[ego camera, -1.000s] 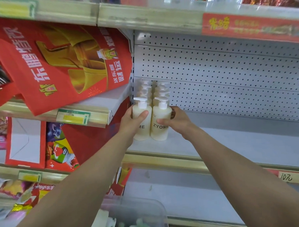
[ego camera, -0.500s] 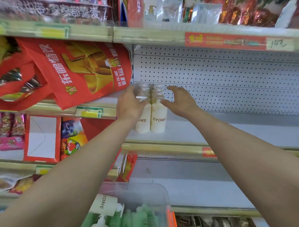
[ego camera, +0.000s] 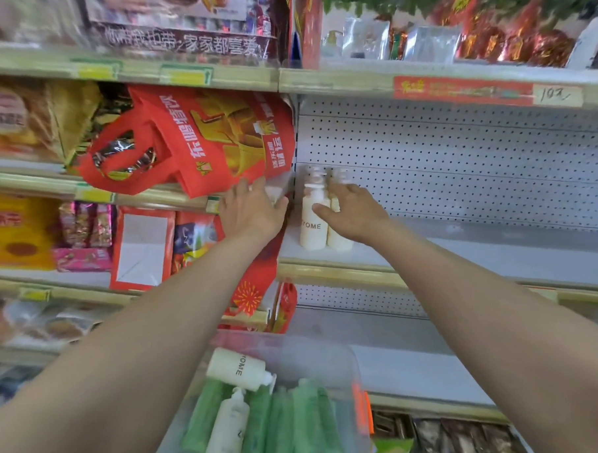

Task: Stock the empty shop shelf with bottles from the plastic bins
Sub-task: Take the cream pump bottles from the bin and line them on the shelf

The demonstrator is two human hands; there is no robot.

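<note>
Both our hands are up at the cream bottles on the shelf's left end.

The cream pump bottles (ego camera: 311,231) stand upright at the far left of the white shelf (ego camera: 480,263). Our right hand (ego camera: 353,212) reaches over them, fingers straight and loosely spread. Our left hand (ego camera: 252,213) hovers just beside, fingers straight, gripping nothing. The clear bin (ego camera: 330,351) below holds green and cream bottles.

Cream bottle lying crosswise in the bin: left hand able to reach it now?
Probably yes: cream bottle lies uncovered atop green bottles in the open bin; left hand looks empty.
</note>
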